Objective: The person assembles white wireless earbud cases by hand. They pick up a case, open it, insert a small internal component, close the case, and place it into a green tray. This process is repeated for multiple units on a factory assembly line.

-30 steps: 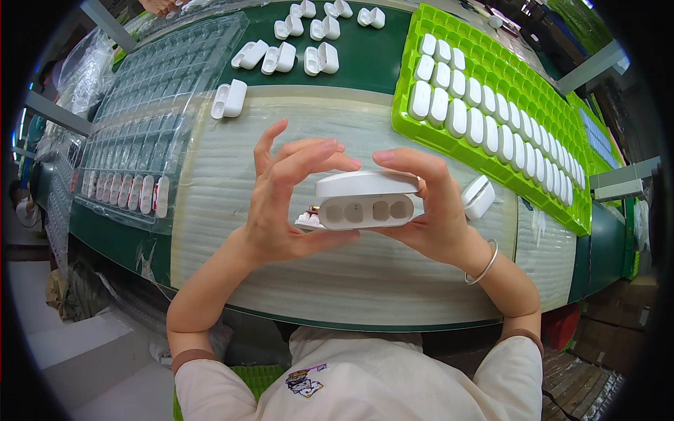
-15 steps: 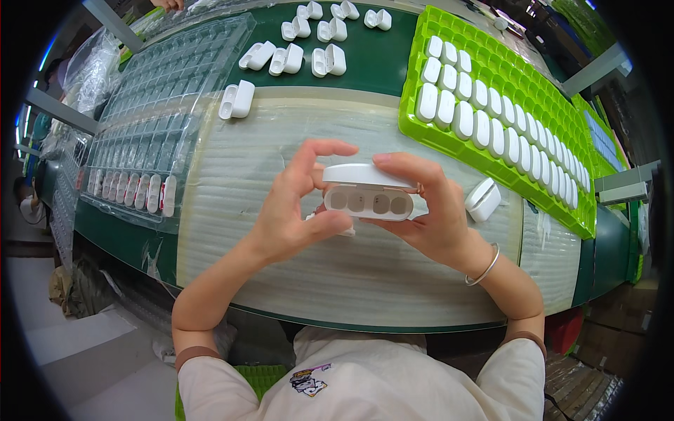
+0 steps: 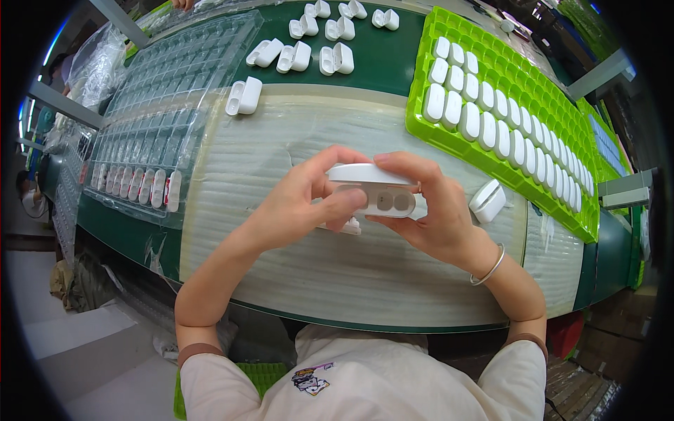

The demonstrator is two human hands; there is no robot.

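Note:
Above the middle of the mat I hold a white earbud charging case [image 3: 394, 202] with its lid raised and its wells facing me. My left hand [image 3: 309, 200] pinches its left end: the fingers lie at the lid, while the thumb presses over the left wells and hides them. Around the right end my right hand [image 3: 437, 210] is wrapped, thumb on top of the lid and fingers beneath. Just below my left thumb shows a small white object [image 3: 351, 226], mostly hidden. Another white case [image 3: 487, 201] stands on the mat right of my right hand.
A green tray [image 3: 449, 140] at the right holds many closed white cases. Several open cases [image 3: 337, 59] stand at the back, one nearer [image 3: 243, 96] on the mat [image 3: 295, 281]. At the left, a clear plastic tray [image 3: 140, 140] has a row of white pieces in its front.
My left thumb has moved up and right, from the case's left edge onto its wells. The left fingers have closed in on the lid. The view has shifted slightly.

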